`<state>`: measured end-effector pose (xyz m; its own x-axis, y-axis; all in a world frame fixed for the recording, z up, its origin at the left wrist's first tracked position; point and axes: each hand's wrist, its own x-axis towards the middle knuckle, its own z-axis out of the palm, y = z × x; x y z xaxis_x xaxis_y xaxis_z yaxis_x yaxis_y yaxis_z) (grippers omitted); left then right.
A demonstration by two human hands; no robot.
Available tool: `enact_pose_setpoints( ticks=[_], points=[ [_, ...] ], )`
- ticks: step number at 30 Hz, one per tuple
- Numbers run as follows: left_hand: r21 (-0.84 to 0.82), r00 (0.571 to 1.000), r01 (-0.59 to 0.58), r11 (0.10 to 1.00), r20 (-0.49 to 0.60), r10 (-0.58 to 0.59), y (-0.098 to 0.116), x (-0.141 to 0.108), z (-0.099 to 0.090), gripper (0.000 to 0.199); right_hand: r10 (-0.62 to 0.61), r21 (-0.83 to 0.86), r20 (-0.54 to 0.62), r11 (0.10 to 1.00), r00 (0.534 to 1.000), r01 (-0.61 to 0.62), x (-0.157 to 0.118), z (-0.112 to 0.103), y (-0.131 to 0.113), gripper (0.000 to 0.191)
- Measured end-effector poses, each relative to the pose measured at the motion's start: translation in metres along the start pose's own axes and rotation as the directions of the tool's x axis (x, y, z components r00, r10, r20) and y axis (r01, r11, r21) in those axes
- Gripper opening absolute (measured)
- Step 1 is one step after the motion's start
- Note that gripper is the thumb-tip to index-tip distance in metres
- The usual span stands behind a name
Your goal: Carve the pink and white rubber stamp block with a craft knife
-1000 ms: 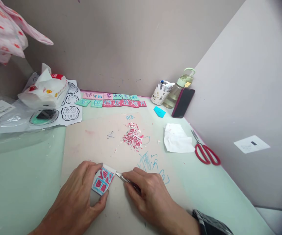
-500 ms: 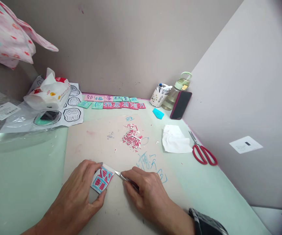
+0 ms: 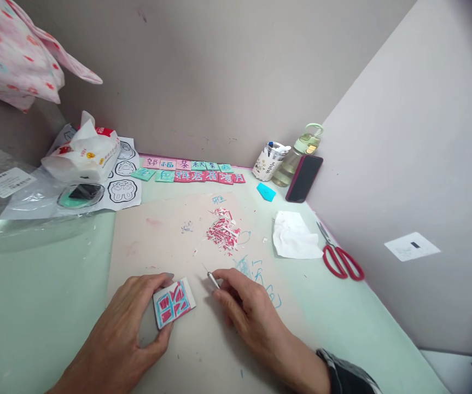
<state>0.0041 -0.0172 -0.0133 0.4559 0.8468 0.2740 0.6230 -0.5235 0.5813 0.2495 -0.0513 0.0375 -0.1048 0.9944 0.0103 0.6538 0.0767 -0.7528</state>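
Observation:
My left hand (image 3: 133,317) grips a small square carving block (image 3: 174,303) between thumb and fingers, just above the board. Its face shows red patches and blue lines forming a character, with a plain white strip along the right side. Pinched in my right hand (image 3: 248,306) is a slim metal craft knife (image 3: 213,279), its thin blade pointing up and left, apart from the block. Both hands are over a beige board (image 3: 145,235). Beyond them lies a pile of red and white shavings (image 3: 223,231), near blue pen marks on the board.
Carved tiles with characters (image 3: 194,176) line the back wall. At right are a pen jar (image 3: 267,164), water bottle (image 3: 289,164), phone (image 3: 304,179), blue piece (image 3: 266,191), crumpled tissue (image 3: 295,235) and red-handled scissors (image 3: 340,257). A tissue pack (image 3: 86,156) sits back left.
The knife tip has come away from the block's edge and now points more upward. My left hand has turned the block clockwise, so its white strip faces right.

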Motion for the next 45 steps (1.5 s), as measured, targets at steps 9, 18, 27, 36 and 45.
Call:
enact_pose_setpoints(
  ticks=[9, 18, 27, 36, 45],
  points=[
    [-0.035, 1.0, -0.014, 0.999, -0.014, 0.014, 0.008, 0.0, 0.001, 0.044, -0.104, -0.014, 0.135, 0.994, 0.985, 0.106, 0.004, 0.008, -0.009, 0.024],
    [-0.031, 1.0, -0.017, 0.999, -0.002, 0.017, 0.01, 0.002, 0.0, 0.051, -0.095, -0.008, 0.171, 0.995, 0.981, 0.098, 0.009, 0.005, -0.01, 0.023],
    [-0.042, 1.0, -0.009, 0.999, -0.017, 0.008, 0.01, 0.002, 0.001, 0.047, -0.152, -0.003, 0.213, 0.988, 0.965, 0.157, 0.005, 0.005, -0.011, 0.019],
    [-0.059, 1.0, -0.013, 0.998, 0.021, 0.014, 0.01, 0.002, -0.002, 0.048, -0.121, -0.362, 0.175, 0.915, 0.977, 0.178, 0.001, 0.019, -0.01, 0.013],
    [-0.057, 0.999, -0.049, 0.997, -0.002, 0.048, 0.01, 0.008, -0.004, 0.043, -0.143, -0.441, 0.117, 0.879, 0.983, 0.18, 0.003, 0.024, 0.004, 0.014]
  ],
)
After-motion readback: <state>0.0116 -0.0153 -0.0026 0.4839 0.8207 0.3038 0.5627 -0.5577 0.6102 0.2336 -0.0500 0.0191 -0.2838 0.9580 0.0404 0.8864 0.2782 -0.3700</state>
